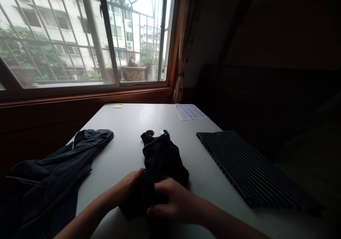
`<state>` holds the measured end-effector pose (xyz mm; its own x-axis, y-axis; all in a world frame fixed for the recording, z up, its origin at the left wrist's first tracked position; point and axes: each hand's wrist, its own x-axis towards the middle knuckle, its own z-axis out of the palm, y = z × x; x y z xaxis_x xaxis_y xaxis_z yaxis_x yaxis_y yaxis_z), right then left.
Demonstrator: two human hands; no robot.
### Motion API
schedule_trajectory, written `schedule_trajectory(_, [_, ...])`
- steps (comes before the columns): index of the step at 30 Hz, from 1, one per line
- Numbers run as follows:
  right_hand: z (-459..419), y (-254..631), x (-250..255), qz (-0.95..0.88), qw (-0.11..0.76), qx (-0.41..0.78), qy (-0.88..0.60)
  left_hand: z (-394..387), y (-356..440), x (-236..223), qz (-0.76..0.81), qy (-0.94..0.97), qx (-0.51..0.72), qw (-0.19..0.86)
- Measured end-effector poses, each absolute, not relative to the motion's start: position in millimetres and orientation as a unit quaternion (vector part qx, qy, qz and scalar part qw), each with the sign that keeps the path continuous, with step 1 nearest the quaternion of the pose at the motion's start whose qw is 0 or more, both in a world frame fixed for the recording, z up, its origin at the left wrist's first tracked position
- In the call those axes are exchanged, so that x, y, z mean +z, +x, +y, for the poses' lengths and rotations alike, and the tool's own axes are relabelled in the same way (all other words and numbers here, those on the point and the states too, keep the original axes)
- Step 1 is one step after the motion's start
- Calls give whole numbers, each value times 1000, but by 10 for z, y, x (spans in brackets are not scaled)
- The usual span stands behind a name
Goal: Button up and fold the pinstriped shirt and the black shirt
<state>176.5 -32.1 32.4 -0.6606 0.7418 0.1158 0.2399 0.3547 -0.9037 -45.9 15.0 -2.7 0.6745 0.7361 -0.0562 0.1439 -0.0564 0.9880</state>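
As daylight comes in through a large sliding window (109, 36) at the upper left, a person's two bare hands work at a black garment (162, 155) on a white table (128, 120). The garment lies crumpled near the middle of the tabletop, stretching from the hands toward the far side, its nearer part hanging in deep shadow. The right hand (173, 200) is curled, fingers and thumb bent around a bunch of the black cloth. The left hand (129, 187) rests against the garment's left side, thumb uppermost; its other fingers are hidden in the dark, so how tightly they close cannot be told. Just beyond the garment's far end are two small round objects, one brown (150, 133) and one pale and shiny (162, 131), both partly covered by it. To the left, a dark blue garment (61, 171) lies loosely heaped over the table edge; to the right, a dark striped cloth (245, 168) is spread flat. Printed papers (190, 111) lie at the far right corner, a yellow slip (117, 106) at the far left. A patterned curtain (183, 43) hangs beside the window.
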Motion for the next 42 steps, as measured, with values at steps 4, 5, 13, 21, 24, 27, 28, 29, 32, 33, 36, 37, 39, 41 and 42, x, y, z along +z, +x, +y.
schedule_trajectory(4, [-380,1585,20,-851,230,355,-312,183,-455,-114,338,655,300,606])
schedule_trajectory(5, [-387,1576,0,-865,219,342,-295,192,-449,-149,335,659,306,600])
schedule_trajectory(13, [-149,1972,621,-802,345,431,-226,234,-495,-238,345,654,363,568])
schedule_trajectory(21, [883,2391,178,-572,555,383,-467,141,-746,-68,258,513,355,738])
schedule_trajectory(24, [1016,2379,-47,-683,450,336,-467,166,-844,-57,256,509,315,759])
schedule_trajectory(27, [950,2305,-92,-793,342,326,-386,248,-931,-5,274,524,304,747])
schedule_trajectory(28, [909,2281,-75,-812,309,330,-368,294,-966,8,284,532,309,736])
schedule_trajectory(29, [868,2263,-51,-826,281,333,-359,348,-1007,15,293,539,318,723])
schedule_trajectory(32, [771,2275,10,-855,216,314,-352,543,-1159,7,337,542,361,680])
schedule_trajectory(33, [750,2306,14,-862,199,304,-354,604,-1212,6,355,536,383,664])
schedule_trajectory(36, [703,2468,-24,-861,158,299,-379,724,-1334,47,421,502,439,615])
schedule_trajectory(37, [684,2539,-44,-856,146,304,-393,737,-1356,79,442,491,451,600])
schedule_trajectory(39, [628,2690,-68,-841,123,311,-425,732,-1371,161,475,486,461,570])
schedule_trajectory(41, [551,2848,-48,-827,111,307,-457,709,-1362,245,492,503,456,545])
schedule_trajectory(42, [508,2930,-16,-823,112,299,-470,698,-1355,281,495,518,451,533])
